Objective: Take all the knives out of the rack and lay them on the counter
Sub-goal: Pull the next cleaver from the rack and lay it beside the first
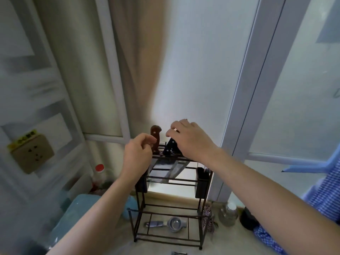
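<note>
Both hands reach for the top of the wire knife rack (166, 212). The left hand (138, 155), loosely curled, grips nothing beside the brown wooden knife handle (155, 138). Whether the right hand (191, 138) pinches the black-handled knives (170, 147) below it cannot be told. Rigid and sharp-bladed, they are best taken by the handles.

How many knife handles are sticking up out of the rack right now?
2 show: a brown handle by the left hand, and a black handle under the right hand. That hand may hide more.
</note>
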